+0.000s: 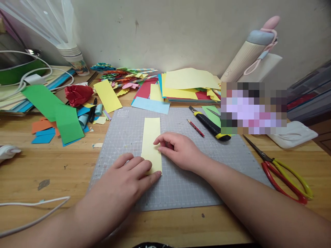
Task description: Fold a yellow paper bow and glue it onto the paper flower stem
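A pale yellow paper strip (151, 137) lies lengthwise on a grey cutting mat (121, 137). My left hand (130, 175) holds the strip's near end down, its fingers curled over the left edge and its thumb at the near right corner. Over the strip's right edge is my right hand (181, 150), with index finger and thumb bent and a gap between them, nothing in it. A red pencil (196, 127) and a black and yellow utility knife (210, 125) lie on the mat beyond the right hand.
Scissors (274, 162) with red and yellow handles lie at the right. Green paper strips (68, 124) and crumpled red paper (79, 95) are on the left. Behind the mat sit stacked coloured sheets (191, 78) and a light blue strip (151, 105). A white cable (36, 204) crosses the left side.
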Motion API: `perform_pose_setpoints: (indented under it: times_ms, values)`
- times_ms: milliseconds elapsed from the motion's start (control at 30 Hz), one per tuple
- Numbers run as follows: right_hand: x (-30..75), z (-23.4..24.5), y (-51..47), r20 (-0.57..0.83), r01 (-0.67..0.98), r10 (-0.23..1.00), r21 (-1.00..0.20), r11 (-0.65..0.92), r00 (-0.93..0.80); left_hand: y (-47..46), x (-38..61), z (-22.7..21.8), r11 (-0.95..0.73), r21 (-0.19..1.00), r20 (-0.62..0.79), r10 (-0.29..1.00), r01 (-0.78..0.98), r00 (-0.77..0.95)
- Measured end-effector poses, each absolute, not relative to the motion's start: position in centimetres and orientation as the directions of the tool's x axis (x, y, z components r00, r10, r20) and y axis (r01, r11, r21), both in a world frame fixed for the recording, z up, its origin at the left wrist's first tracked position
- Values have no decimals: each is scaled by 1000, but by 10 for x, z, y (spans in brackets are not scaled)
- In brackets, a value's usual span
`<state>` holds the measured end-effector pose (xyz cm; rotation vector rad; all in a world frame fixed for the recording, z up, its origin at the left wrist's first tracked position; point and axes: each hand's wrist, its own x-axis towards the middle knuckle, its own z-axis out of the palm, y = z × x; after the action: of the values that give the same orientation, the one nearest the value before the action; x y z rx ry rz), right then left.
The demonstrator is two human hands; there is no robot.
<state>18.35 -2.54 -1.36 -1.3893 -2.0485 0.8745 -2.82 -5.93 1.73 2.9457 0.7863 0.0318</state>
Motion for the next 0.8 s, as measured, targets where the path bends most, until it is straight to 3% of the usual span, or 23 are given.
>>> perform_pose_setpoints:
  times_ms: [167,800]
  values:
    - [185,-18,-24,61,561,943,-790,246,-328,-61,-30,18,-857,119,3,506,502,863]
    - [186,-13,-25,90,587,920,-745,317,-382,-60,-29,18,-852,125,30,515,508,857]
